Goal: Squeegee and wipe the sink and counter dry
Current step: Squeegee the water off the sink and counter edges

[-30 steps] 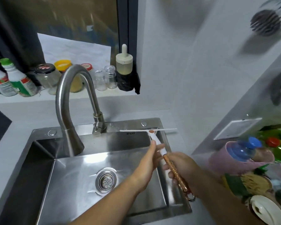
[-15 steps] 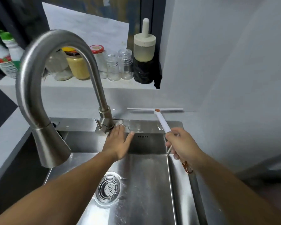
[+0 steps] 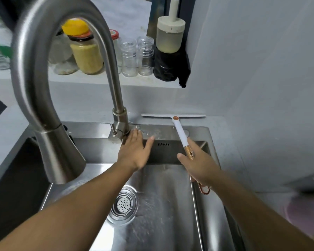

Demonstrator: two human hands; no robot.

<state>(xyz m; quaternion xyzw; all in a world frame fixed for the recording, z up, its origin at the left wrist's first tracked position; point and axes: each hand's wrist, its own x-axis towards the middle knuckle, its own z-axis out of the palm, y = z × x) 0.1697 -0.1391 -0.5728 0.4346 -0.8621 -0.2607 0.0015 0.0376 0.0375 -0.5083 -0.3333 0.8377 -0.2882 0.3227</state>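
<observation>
Head view. Squeegee (image 3: 178, 130): thin white blade lying level along the strip of counter (image 3: 225, 134) behind the sink, upper centre-right of frame, its far edge against the foot of the back wall; orange dot at the blade joint; white handle slanting down and right across the sink's rear deck into a copper-coloured grip with a hang loop that shows below the palm. Right hand (image 3: 200, 164) wraps the grip, fingers closed round it, forefinger laid along the shaft, thumb sticking out to the left. Left hand (image 3: 135, 151) lies flat, palm down, fingers pressed together and thumb spread, fingertips on the wet rear deck just beside the base of the faucet (image 3: 49, 73). Stainless sink (image 3: 199, 211): basin streaked with water, round strainer (image 3: 122, 205) lower centre. Hidden or unclear: middle of the grip covered by the right hand; faucet arch blocks part of the jars (image 3: 86, 51) on the ledge; left edge bottles and the pinkish object at lower right are blurred; both forearms cut by the bottom frame edge. Room: blade's right end stops near the side wall corner; open deck lies between the two hands.
</observation>
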